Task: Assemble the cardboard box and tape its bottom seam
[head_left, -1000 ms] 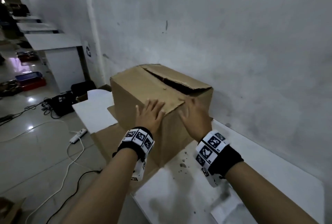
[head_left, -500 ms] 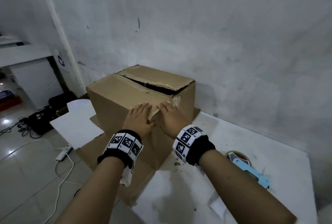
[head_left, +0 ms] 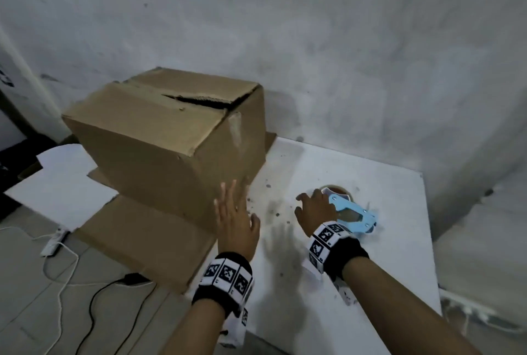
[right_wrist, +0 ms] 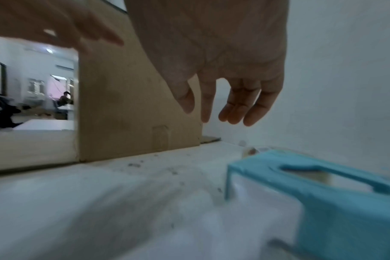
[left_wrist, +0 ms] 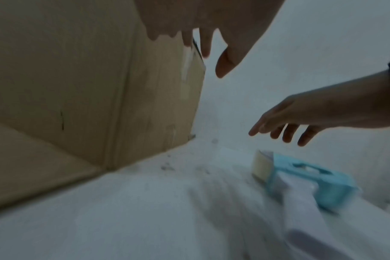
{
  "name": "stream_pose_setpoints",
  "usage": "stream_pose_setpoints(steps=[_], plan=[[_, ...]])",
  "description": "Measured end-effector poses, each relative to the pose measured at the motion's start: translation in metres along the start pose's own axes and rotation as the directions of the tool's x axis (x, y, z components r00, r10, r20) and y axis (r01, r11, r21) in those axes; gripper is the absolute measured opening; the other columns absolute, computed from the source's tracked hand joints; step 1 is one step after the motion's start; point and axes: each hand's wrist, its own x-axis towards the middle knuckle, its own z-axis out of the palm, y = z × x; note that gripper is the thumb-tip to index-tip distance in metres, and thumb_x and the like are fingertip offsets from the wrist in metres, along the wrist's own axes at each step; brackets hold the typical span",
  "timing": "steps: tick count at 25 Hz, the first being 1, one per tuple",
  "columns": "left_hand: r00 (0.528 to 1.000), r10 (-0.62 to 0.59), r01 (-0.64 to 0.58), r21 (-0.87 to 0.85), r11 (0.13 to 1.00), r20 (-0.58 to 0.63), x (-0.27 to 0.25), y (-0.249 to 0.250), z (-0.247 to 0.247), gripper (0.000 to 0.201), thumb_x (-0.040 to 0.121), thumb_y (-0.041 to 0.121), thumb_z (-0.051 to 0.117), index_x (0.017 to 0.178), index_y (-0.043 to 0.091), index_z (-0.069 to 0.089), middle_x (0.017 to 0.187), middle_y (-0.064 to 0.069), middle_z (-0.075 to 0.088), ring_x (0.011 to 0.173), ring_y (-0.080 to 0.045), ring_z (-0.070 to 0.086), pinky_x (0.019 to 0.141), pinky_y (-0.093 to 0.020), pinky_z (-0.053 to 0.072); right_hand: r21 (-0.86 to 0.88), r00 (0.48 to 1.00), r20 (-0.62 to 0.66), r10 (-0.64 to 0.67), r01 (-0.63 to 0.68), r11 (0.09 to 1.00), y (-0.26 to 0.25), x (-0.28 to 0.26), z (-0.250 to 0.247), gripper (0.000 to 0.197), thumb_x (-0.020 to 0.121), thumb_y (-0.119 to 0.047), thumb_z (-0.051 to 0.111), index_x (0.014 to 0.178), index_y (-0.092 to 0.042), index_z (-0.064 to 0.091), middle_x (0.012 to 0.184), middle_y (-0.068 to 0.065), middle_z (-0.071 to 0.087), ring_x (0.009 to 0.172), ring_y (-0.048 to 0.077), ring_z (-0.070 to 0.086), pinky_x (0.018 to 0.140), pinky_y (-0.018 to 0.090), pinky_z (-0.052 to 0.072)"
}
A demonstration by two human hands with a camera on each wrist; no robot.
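The brown cardboard box [head_left: 159,138] stands on the white table [head_left: 370,283]. Its top flaps are folded down, with a dark gap along the seam. My left hand [head_left: 233,212] hovers by the box's near right corner, fingers straight and spread, holding nothing. My right hand [head_left: 313,208] reaches over the blue tape dispenser [head_left: 355,216], which lies on the table right of the box. In the left wrist view the right hand [left_wrist: 289,123] hangs a little above the dispenser [left_wrist: 305,179] with loose fingers, not touching it. The right wrist view shows the dispenser [right_wrist: 323,202] below the relaxed fingers [right_wrist: 234,105].
A flat cardboard sheet [head_left: 142,240] lies under the box and overhangs the table's left edge. Beside it is a white board [head_left: 62,183]. A power strip [head_left: 54,243] and cables lie on the floor. The grey wall [head_left: 342,55] stands close behind the table.
Both hands have come off the box's top flap. The right hand moved right to above the tape dispenser; the left dropped back toward the box's near corner.
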Motion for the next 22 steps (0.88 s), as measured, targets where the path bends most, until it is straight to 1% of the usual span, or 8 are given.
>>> stream_pose_setpoints(steps=[3, 7, 8, 11, 14, 18, 20, 22], plan=[[0.917, -0.057, 0.041, 0.047, 0.998, 0.395, -0.031, -0.002, 0.049, 0.053, 0.096, 0.024, 0.039, 0.146, 0.02, 0.021, 0.159, 0.001, 0.003, 0.148, -0.018, -0.004, 0.119, -0.039, -0.002, -0.015, 0.99, 0.099, 0.101, -0.1, 0.995, 0.036, -0.014, 0.025, 0.044, 0.095, -0.041, 0.037, 0.136, -0.026, 0.042, 0.143, 0.016, 0.039, 0.13, 0.033, 0.039, 0.104, 0.044, 0.036], [0.663, -0.186, 0.074, 0.183, 0.98, 0.725, -0.055, -0.022, 0.088, 0.067, 0.097, 0.04, 0.033, 0.149, 0.019, -0.002, 0.159, -0.001, -0.012, 0.147, -0.02, -0.011, 0.119, -0.045, 0.0, 0.132, 0.967, 0.235, 0.103, -0.137, 0.982, 0.06, -0.026, 0.05, 0.047, 0.094, -0.049, 0.035, 0.137, -0.033, 0.039, 0.144, 0.017, 0.04, 0.128, 0.032, 0.044, 0.105, 0.042, 0.036], [0.63, -0.199, 0.073, 0.199, 0.977, 0.751, -0.061, -0.028, 0.093, 0.072, 0.095, 0.045, 0.033, 0.149, 0.019, -0.007, 0.158, -0.001, -0.016, 0.147, -0.02, -0.013, 0.119, -0.045, -0.002, 0.137, 0.964, 0.24, 0.119, -0.154, 0.978, 0.062, -0.029, 0.055, 0.046, 0.093, -0.049, 0.036, 0.136, -0.032, 0.04, 0.144, 0.018, 0.037, 0.126, 0.035, 0.045, 0.104, 0.043, 0.037], [0.672, -0.148, 0.035, 0.169, 0.985, 0.725, -0.077, -0.037, 0.098, 0.101, 0.067, 0.083, -0.001, 0.147, 0.023, -0.014, 0.155, 0.002, -0.024, 0.145, -0.018, -0.018, 0.118, -0.042, -0.009, 0.14, 0.955, 0.186, 0.23, -0.257, 0.956, 0.067, -0.035, 0.069, 0.042, 0.093, -0.041, 0.041, 0.131, -0.022, 0.041, 0.139, 0.022, 0.035, 0.122, 0.038, 0.042, 0.098, 0.046, 0.04], [0.697, -0.141, 0.015, 0.182, 0.983, 0.703, -0.08, -0.039, 0.102, 0.134, 0.029, 0.084, -0.037, 0.147, 0.025, -0.014, 0.146, 0.011, -0.031, 0.146, -0.016, -0.018, 0.117, -0.041, -0.011, 0.148, 0.947, 0.089, 0.31, -0.32, 0.936, 0.074, -0.038, 0.072, 0.042, 0.095, -0.012, 0.034, 0.137, -0.013, 0.033, 0.134, 0.024, 0.038, 0.117, 0.036, 0.045, 0.093, 0.039, 0.041], [0.663, -0.152, -0.002, 0.205, 0.979, 0.733, -0.077, -0.039, 0.106, 0.119, 0.042, 0.084, -0.016, 0.147, 0.027, -0.014, 0.154, 0.006, -0.026, 0.145, -0.016, -0.019, 0.117, -0.042, -0.011, 0.364, 0.86, 0.131, 0.492, -0.504, 0.784, 0.088, -0.038, 0.059, 0.073, 0.092, -0.021, 0.045, 0.146, 0.0, 0.001, 0.142, 0.022, 0.039, 0.123, 0.037, 0.048, 0.099, 0.039, 0.039], [0.656, -0.157, -0.001, 0.209, 0.978, 0.738, -0.077, -0.039, 0.106, 0.107, 0.05, 0.073, -0.008, 0.147, 0.027, -0.013, 0.156, 0.004, -0.023, 0.145, -0.017, -0.019, 0.117, -0.043, -0.01, 0.434, 0.838, 0.145, 0.526, -0.532, 0.727, 0.09, -0.039, 0.049, 0.076, 0.088, -0.028, 0.051, 0.144, -0.002, 0.007, 0.134, 0.022, 0.049, 0.117, 0.038, 0.053, 0.096, 0.041, 0.042], [0.625, -0.181, 0.021, 0.215, 0.976, 0.759, -0.074, -0.039, 0.103, 0.097, 0.063, 0.074, 0.002, 0.147, 0.027, -0.014, 0.156, 0.003, -0.024, 0.145, -0.018, -0.02, 0.117, -0.044, -0.01, 0.528, 0.864, 0.157, 0.478, -0.482, 0.699, 0.087, -0.038, 0.043, 0.065, 0.082, -0.029, 0.06, 0.131, -0.003, 0.024, 0.122, 0.021, 0.057, 0.108, 0.038, 0.057, 0.088, 0.039, 0.044]])
